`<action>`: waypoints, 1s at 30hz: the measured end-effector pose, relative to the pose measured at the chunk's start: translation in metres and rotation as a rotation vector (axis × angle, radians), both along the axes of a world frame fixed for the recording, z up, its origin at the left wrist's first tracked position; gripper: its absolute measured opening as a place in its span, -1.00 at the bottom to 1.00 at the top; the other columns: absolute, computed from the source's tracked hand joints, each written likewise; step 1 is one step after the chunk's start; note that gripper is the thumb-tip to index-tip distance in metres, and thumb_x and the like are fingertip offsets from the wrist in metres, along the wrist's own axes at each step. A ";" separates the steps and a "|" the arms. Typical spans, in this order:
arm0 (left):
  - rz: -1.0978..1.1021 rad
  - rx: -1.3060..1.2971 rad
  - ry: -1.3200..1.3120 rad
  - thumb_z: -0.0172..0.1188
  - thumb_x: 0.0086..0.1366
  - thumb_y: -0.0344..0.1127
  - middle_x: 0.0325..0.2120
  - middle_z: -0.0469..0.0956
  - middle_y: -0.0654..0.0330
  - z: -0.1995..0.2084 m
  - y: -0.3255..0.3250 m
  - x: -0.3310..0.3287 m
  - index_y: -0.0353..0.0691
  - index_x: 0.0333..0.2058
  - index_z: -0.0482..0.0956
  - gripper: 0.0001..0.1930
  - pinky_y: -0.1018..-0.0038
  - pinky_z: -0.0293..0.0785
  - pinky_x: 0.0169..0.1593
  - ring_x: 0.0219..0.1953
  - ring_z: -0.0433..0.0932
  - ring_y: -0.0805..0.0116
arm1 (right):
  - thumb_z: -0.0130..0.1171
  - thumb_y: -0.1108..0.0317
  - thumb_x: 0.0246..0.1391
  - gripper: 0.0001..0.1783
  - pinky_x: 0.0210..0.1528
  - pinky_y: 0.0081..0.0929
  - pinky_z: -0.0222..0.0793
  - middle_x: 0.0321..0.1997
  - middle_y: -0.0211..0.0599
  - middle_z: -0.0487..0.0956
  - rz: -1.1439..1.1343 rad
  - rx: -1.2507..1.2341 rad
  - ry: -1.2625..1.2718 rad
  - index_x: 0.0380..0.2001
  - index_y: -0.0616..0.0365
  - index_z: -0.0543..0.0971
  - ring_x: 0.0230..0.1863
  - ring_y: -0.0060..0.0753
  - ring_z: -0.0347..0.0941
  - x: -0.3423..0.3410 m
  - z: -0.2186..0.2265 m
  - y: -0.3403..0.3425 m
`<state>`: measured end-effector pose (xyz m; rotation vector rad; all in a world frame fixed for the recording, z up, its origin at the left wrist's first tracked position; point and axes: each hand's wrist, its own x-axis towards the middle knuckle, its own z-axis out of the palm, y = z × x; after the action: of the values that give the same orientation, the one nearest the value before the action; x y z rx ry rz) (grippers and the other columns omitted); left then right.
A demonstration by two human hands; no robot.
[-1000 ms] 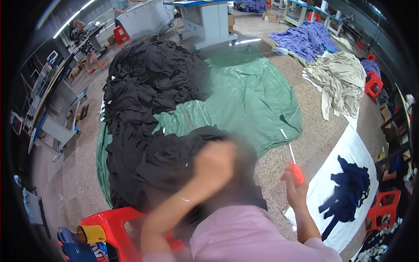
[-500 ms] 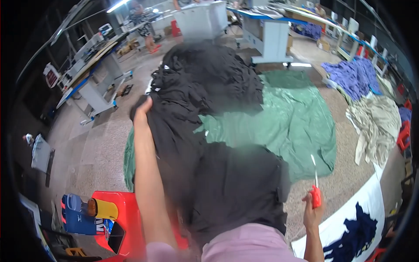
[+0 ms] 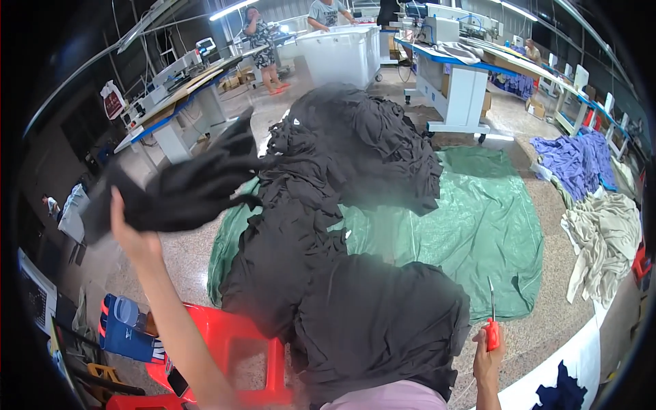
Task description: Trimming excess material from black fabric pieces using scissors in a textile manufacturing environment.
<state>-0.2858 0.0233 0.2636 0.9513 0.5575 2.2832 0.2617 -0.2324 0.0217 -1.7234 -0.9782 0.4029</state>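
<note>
On speckled floor [image 3: 529,342], green sheet [image 3: 478,219] under black cloth [image 3: 383,314]; worktables [image 3: 466,99] beyond

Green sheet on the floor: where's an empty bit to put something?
The green sheet is bare on its right part, between the black heap and the floor beside the beige cloth. Its left part is crowded with black cloth.

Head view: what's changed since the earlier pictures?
The left hand has swung left from the edge of the black pile, carrying a black cloth out with it. The right hand still holds the red-handled tool; the pile stays on the green sheet.
</note>
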 end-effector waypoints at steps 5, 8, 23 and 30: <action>0.442 -0.837 0.033 0.28 0.11 -0.31 -0.22 0.61 0.25 -0.198 -0.109 -0.003 -0.25 -0.11 0.65 -0.66 0.45 0.40 -0.13 -0.17 0.53 0.44 | 0.17 0.20 0.30 -0.70 -0.36 -0.56 0.35 -0.47 -0.35 0.48 0.072 -0.042 -0.001 -0.26 0.25 0.44 -0.45 -0.56 0.41 0.004 -0.007 0.006; 0.389 -0.960 -0.066 0.24 0.08 -0.45 -0.02 0.47 0.27 -0.280 -0.150 0.067 -0.08 0.15 0.39 -0.41 0.39 0.34 -0.18 -0.09 0.45 0.36 | 0.18 0.25 0.29 -0.73 -0.36 -0.56 0.34 -0.49 -0.36 0.46 0.063 -0.019 -0.002 -0.30 0.24 0.42 -0.46 -0.57 0.39 0.000 -0.004 0.009; 0.216 -0.819 0.371 0.13 0.22 -0.65 0.14 0.37 0.13 -0.280 -0.142 0.150 -0.28 0.13 0.37 -0.52 0.34 0.32 0.24 0.19 0.38 0.17 | 0.24 0.41 0.19 -0.82 -0.33 -0.51 0.36 -0.49 -0.32 0.47 0.029 -0.003 0.065 -0.29 0.25 0.45 -0.44 -0.51 0.40 -0.006 -0.015 -0.008; 0.135 -0.795 0.320 0.17 0.20 -0.66 0.13 0.37 0.14 -0.294 -0.147 0.163 -0.30 -0.08 0.54 -0.70 0.43 0.39 0.17 0.06 0.47 0.31 | 0.29 0.45 0.09 -0.79 -0.29 -0.44 0.37 -0.44 -0.22 0.53 0.044 -0.081 -0.088 -0.24 0.25 0.48 -0.41 -0.42 0.46 -0.012 -0.001 -0.007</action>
<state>-0.1231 -0.1232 -0.0309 0.8662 1.5542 1.7424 0.2496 -0.2396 0.0210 -1.8085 -1.0773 0.4024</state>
